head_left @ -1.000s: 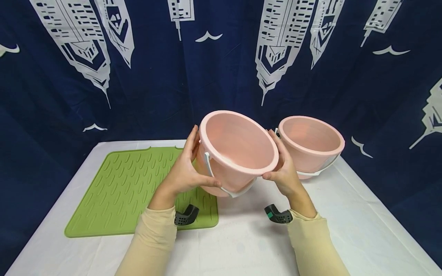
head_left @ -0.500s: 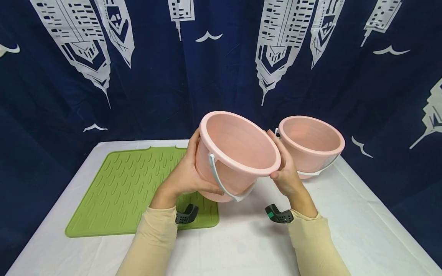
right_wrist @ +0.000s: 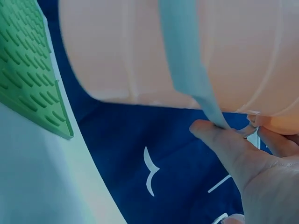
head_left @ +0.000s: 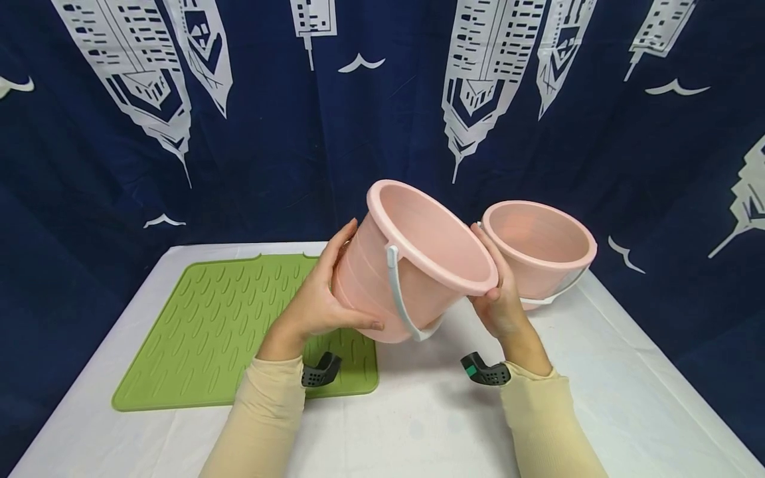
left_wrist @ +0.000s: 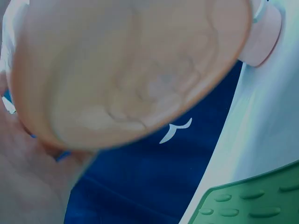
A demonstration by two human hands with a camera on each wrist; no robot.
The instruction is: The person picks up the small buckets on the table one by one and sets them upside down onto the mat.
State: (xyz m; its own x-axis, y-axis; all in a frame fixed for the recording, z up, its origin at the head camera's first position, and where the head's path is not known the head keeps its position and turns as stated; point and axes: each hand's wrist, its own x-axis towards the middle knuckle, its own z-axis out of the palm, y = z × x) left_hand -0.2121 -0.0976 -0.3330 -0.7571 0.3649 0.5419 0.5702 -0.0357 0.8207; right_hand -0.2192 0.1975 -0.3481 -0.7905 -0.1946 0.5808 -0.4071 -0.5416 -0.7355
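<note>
Between both hands, a pink bucket [head_left: 373,275] is held up, tilted with its mouth toward the right. Its white handle [head_left: 397,295] hangs down along the near side. My left hand [head_left: 319,295] grips the lower wall, thumb across the front and fingers round the far side. At the rim's right end, my right hand [head_left: 503,299] holds on, its thumb under the rim. The left wrist view shows the bucket's underside [left_wrist: 131,84]; in the right wrist view, the thumb [right_wrist: 212,133] lies close to the handle [right_wrist: 180,51].
A second pink bucket [head_left: 532,282] stands upright at the back right, close behind my right hand. A green ribbed mat [head_left: 209,332] lies on the left of the white-covered table [head_left: 394,431]. Behind hangs a dark blue curtain [head_left: 263,153] with white prints.
The bucket has tipped further over to the right, its left rim rising. My left hand now holds lower on the wall, nearer the base. The second bucket and mat have stayed put.
</note>
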